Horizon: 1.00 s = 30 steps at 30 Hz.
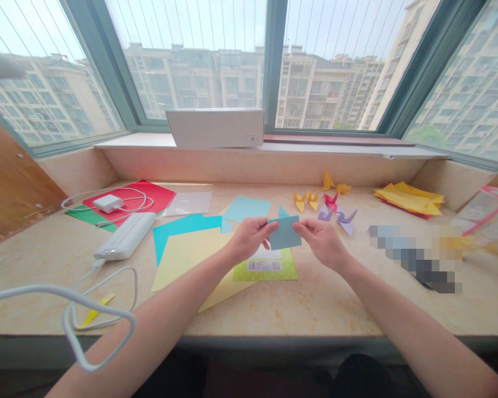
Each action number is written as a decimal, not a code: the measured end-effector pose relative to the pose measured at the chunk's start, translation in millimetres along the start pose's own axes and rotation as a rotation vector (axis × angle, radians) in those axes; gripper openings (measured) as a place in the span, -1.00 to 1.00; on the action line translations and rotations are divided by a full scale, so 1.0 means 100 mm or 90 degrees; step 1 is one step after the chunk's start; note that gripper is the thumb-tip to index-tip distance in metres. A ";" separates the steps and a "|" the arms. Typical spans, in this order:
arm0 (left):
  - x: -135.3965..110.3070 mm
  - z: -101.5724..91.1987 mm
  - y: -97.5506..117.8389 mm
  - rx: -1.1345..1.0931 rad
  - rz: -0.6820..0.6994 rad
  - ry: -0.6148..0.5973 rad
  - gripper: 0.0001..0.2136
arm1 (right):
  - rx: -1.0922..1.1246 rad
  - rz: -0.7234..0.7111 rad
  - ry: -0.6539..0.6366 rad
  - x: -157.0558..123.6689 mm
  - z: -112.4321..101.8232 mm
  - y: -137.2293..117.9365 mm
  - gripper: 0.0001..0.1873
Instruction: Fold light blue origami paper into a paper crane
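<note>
A light blue piece of folded paper (285, 234) is held up between my two hands, with a small pointed flap standing above its top edge. My left hand (255, 237) pinches its left side between thumb and fingers. On the opposite side, my right hand (320, 240) grips the upper right corner. Below the paper lies a lime green dotted packet (288, 271) with a white label. Pale yellow sheets (186, 257) spread to the left, beside bright blue paper (166, 235) and light blue sheets (247, 209).
Folded paper cranes in yellow (299, 201), red (330, 201) and purple (346, 221) stand behind my right hand. Yellow paper (410, 198) is stacked at the far right. A white power bank (126, 236), looping cable (103, 301) and red paper (149, 196) lie left. A white box (216, 127) stands on the sill.
</note>
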State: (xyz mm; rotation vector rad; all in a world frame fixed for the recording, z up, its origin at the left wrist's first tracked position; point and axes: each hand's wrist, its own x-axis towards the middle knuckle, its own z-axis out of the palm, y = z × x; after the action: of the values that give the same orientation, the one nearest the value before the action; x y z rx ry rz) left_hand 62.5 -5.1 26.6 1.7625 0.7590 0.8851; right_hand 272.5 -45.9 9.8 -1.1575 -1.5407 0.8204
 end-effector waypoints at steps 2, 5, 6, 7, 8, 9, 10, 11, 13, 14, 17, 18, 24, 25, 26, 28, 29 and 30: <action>0.00 0.00 0.00 -0.009 0.000 -0.006 -0.54 | -0.013 -0.005 0.002 0.00 0.00 0.00 -0.60; -0.01 0.00 0.01 -0.003 0.000 -0.004 -0.55 | -0.058 -0.019 0.000 -0.01 -0.01 -0.01 -0.58; -0.01 0.00 0.01 0.001 -0.001 -0.002 -0.55 | -0.077 -0.025 -0.001 -0.02 -0.01 -0.01 -0.57; -0.02 0.00 0.00 0.006 -0.003 -0.001 -0.55 | -0.095 -0.032 0.000 -0.02 -0.02 -0.02 -0.56; -0.02 0.01 0.00 0.009 -0.006 0.000 -0.55 | -0.114 -0.039 0.003 -0.03 -0.02 -0.03 -0.55; -0.02 0.01 0.00 0.010 -0.010 -0.001 -0.55 | -0.131 -0.047 0.006 -0.03 -0.02 -0.03 -0.54; -0.03 0.02 0.00 0.008 -0.012 -0.002 -0.55 | -0.147 -0.054 0.008 -0.03 -0.03 -0.04 -0.54; -0.03 0.02 0.00 0.003 -0.015 -0.003 -0.56 | -0.160 -0.061 0.009 -0.04 -0.03 -0.04 -0.54; -0.03 0.03 0.00 -0.009 -0.021 -0.003 -0.59 | -0.180 -0.073 0.004 -0.04 -0.03 -0.05 -0.54; -0.03 0.04 0.01 -0.014 -0.024 -0.004 -0.60 | -0.186 -0.077 0.001 -0.04 -0.02 -0.05 -0.53; -0.03 0.04 0.03 -0.017 -0.028 -0.011 -0.64 | -0.190 -0.075 -0.006 -0.04 -0.01 -0.05 -0.51; -0.03 0.04 0.04 -0.015 -0.025 -0.011 -0.64 | -0.182 -0.072 -0.009 -0.04 -0.01 -0.05 -0.50; -0.04 0.06 0.06 -0.026 -0.006 0.004 -0.62 | -0.117 -0.070 0.012 -0.04 -0.01 -0.05 -0.52; -0.04 0.06 0.06 -0.027 -0.005 0.006 -0.61 | -0.108 -0.071 0.014 -0.04 -0.01 -0.05 -0.53; -0.04 0.05 0.06 -0.023 -0.002 0.008 -0.59 | -0.098 -0.070 0.015 -0.04 0.00 -0.04 -0.55; -0.04 0.03 0.05 0.001 0.009 0.011 -0.56 | -0.073 -0.065 0.016 -0.04 0.00 -0.03 -0.58; -0.05 0.01 0.05 0.023 0.020 0.013 -0.56 | -0.054 -0.062 0.014 -0.04 0.00 -0.03 -0.59; -0.05 0.00 0.05 0.050 0.034 0.014 -0.57 | -0.029 -0.059 0.009 -0.04 0.01 -0.03 -0.61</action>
State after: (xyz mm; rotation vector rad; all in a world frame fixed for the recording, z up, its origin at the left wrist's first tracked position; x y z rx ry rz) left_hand 60.2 -11.0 30.3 1.8516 0.7740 0.9230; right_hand 271.3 -50.8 11.0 -1.1134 -1.5962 0.7174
